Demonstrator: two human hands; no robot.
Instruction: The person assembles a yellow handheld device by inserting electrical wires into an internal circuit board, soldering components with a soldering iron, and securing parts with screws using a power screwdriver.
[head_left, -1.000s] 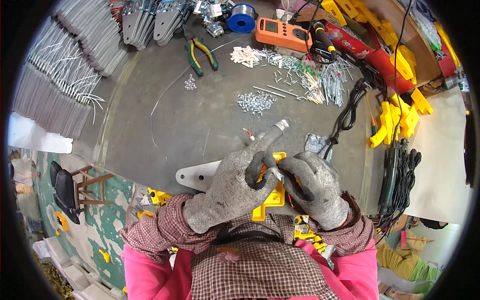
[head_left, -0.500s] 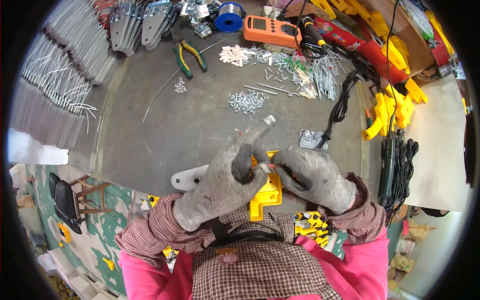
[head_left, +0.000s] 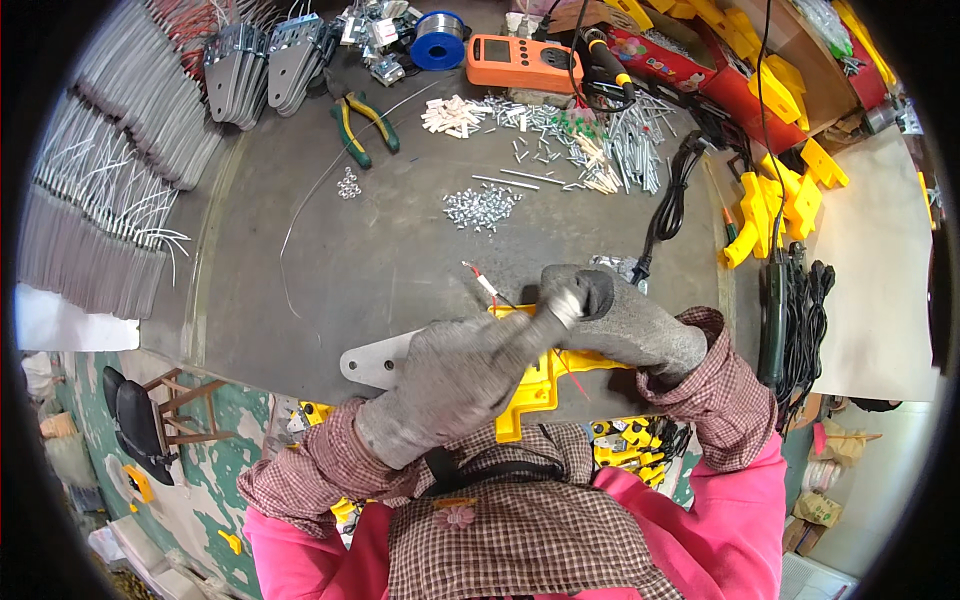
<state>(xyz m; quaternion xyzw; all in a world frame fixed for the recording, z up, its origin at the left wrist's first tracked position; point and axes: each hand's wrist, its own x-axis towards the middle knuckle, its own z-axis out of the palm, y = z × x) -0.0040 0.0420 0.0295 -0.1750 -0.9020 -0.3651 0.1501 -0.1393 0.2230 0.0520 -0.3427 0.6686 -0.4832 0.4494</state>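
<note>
Both hands wear grey work gloves. My left hand point(head_left: 450, 375) reaches over a yellow plastic housing point(head_left: 530, 398) at the table's front edge, its fingers bent in and its taped fingertip meeting my right hand. My right hand point(head_left: 635, 325) is closed at the housing's far right side; what lies between the fingers is hidden. A red wire point(head_left: 572, 374) hangs over the housing. From behind the hands a lead with a white sleeve point(head_left: 486, 285) and a red end sticks out. A grey metal plate with holes point(head_left: 378, 360) lies left of my left hand.
Beyond the hands are small screws point(head_left: 482, 208), rings point(head_left: 348, 184), pliers point(head_left: 364, 128), a solder spool point(head_left: 437, 42) and an orange meter point(head_left: 522, 62). Grey plates with white leads point(head_left: 110, 190) are stacked left. Yellow housings point(head_left: 790, 205) and black cables point(head_left: 805, 320) stand right.
My left hand has turned and its taped finger has swung down to the right, onto my right hand. The white-sleeved lead and the hanging red wire now show. The view has shifted slightly.
</note>
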